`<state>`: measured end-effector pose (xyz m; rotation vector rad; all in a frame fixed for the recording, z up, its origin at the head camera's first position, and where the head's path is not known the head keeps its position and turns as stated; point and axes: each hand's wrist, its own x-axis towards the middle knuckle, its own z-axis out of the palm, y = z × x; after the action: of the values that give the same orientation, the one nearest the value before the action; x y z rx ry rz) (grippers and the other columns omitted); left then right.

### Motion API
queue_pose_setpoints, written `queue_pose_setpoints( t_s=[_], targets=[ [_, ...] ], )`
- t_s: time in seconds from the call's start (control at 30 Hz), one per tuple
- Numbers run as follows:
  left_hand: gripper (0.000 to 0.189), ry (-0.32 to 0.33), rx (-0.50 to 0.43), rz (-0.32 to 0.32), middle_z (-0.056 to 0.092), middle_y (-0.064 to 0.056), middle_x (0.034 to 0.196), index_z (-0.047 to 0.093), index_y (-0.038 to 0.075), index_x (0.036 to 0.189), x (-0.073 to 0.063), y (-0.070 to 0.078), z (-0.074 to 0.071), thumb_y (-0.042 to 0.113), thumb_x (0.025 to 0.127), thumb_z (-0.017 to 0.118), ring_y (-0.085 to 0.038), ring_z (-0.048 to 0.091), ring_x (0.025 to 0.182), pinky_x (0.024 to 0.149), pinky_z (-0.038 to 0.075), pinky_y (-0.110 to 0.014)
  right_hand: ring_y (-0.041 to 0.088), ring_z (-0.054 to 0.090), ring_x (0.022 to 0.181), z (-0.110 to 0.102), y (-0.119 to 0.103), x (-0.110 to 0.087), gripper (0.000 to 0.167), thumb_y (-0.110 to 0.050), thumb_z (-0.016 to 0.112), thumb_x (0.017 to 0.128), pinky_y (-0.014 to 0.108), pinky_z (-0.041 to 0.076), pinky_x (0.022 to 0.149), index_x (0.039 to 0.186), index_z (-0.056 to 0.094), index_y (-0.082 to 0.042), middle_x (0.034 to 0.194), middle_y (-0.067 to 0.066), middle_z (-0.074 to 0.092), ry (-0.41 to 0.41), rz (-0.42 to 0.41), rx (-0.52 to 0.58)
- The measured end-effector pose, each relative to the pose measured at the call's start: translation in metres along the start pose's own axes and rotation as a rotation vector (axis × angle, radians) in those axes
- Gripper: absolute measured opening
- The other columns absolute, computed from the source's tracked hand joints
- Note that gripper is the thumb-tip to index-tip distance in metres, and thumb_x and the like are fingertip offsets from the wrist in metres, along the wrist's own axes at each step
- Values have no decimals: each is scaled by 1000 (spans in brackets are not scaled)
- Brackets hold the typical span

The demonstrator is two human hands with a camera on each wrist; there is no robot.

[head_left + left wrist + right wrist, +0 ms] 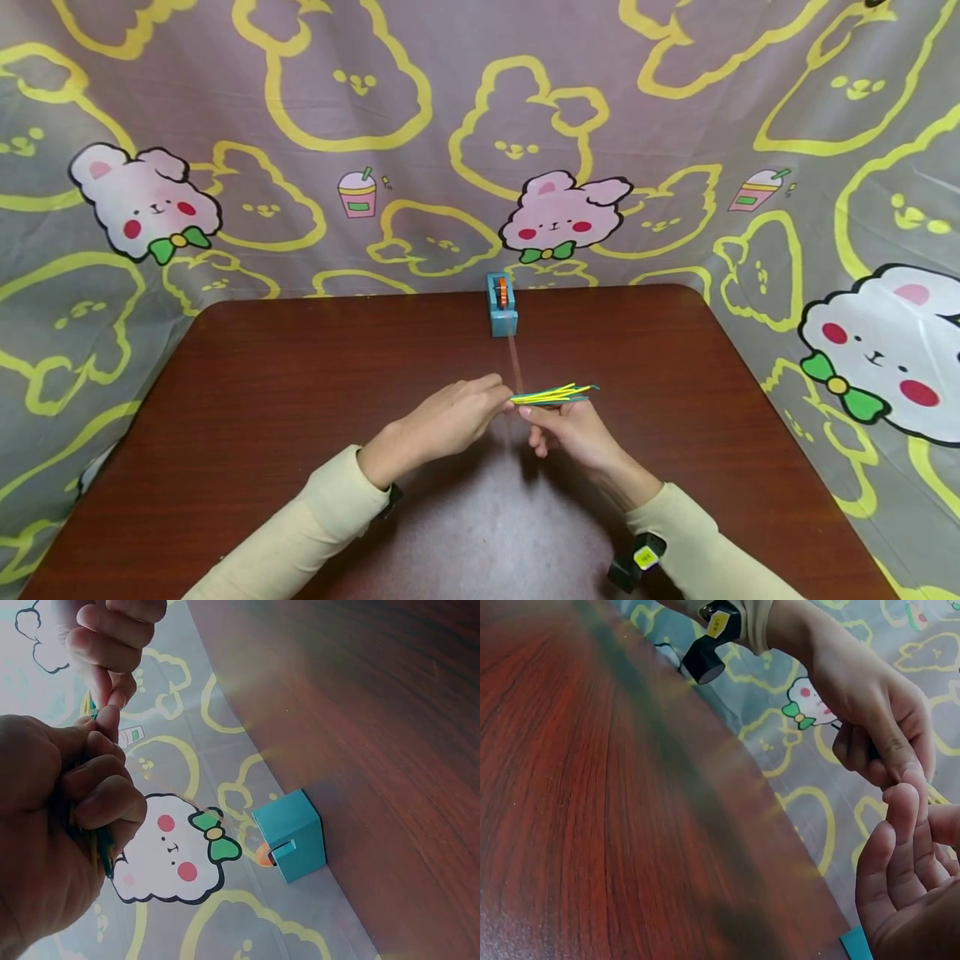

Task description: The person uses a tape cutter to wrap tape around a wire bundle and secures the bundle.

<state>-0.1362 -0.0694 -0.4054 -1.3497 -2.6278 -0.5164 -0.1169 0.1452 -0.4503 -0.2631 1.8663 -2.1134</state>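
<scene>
Fingers (489,395) around thin sticks (551,395) — yellow, teal.

Yellow and green strips (551,395), teal dispenser (503,320), red-brown wood-grained table (300,375), grey cloth (442,183) patterned in yellow.

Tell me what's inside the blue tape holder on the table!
Inside the blue tape holder there's an orange round part, and a clear strip of tape stretches out in front. The holder's walls cover the rest, so anything lower can't be seen.
</scene>
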Motion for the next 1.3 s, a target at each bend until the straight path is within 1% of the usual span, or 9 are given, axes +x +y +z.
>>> queue_pose_setpoints(
  t_s=[0.13, 0.3, 0.4, 0.5, 0.57, 0.7, 0.83, 1.0, 1.3],
  targets=[
    [10, -8, -7, 1, 55, 2, 85, 69, 9, 99, 0, 0, -1, 13, 102, 60, -9, 52, 65, 58, 46, -22, 12, 57, 48, 4, 1, 1, 28, -8, 65, 98, 24, 50, 52, 117, 64, 13, 60, 4, 62, 42, 0, 9],
    [9, -22, -14, 1, 56, 2, 87, 69, 7, 101, -1, 1, -1, 12, 101, 62, -9, 53, 65, 58, 46, -21, 11, 56, 49, 5, 3, 2, 39, -5, 63, 98, 24, 49, 51, 131, 52, 12, 66, 5, 64, 59, 7, 39],
    [8, -20, -4, -1, 57, 1, 88, 69, 8, 102, -1, 1, -1, 12, 101, 62, -9, 54, 66, 59, 47, -22, 10, 56, 49, 3, 5, 2, 40, -7, 64, 98, 24, 49, 50, 130, 52, 13, 66, 5, 63, 35, 28, 40],
    [10, -13, 13, 1, 57, 2, 88, 69, 8, 102, -2, 0, 0, 13, 102, 61, -10, 54, 67, 60, 47, -23, 9, 55, 49, 0, 6, 2, 29, -11, 65, 98, 24, 49, 51, 120, 64, 7, 66, 3, 62, -5, 76, 44],
    [11, -8, 19, 5, 57, 1, 88, 69, 8, 101, -2, 0, 1, 14, 103, 60, -10, 54, 66, 59, 48, -24, 9, 55, 51, -3, 6, 1, 23, -13, 65, 98, 24, 50, 52, 113, 69, 3, 67, 2, 62, -39, 109, 74],
    [11, -4, 18, 8, 57, 1, 87, 69, 7, 99, -2, 0, 2, 14, 102, 60, -11, 55, 65, 58, 48, -25, 8, 56, 55, -7, 4, 0, 22, -12, 63, 99, 23, 49, 56, 116, 72, -1, 74, -1, 63, -109, 152, 170],
    [11, -9, 8, 5, 58, 1, 88, 69, 8, 100, -2, 0, 2, 14, 102, 61, -11, 56, 66, 59, 49, -25, 8, 56, 57, -9, 2, 0, 21, -10, 60, 100, 23, 49, 57, 116, 71, 0, 77, -2, 64, -144, 150, 213],
    [11, -7, 9, 9, 58, 1, 87, 68, 8, 98, -3, -1, 3, 14, 102, 61, -11, 55, 66, 59, 48, -25, 9, 57, 57, -10, 3, 1, 17, -7, 59, 100, 23, 49, 58, 110, 72, -6, 79, -2, 65, -147, 129, 207],
    [11, -32, 10, -3, 58, 1, 89, 70, 7, 101, -3, -1, 1, 13, 102, 61, -11, 57, 68, 60, 48, -25, 10, 57, 58, -11, 2, 5, 17, -5, 60, 99, 24, 50, 57, 114, 66, -11, 82, 0, 64, -168, 107, 211]
  ],
)
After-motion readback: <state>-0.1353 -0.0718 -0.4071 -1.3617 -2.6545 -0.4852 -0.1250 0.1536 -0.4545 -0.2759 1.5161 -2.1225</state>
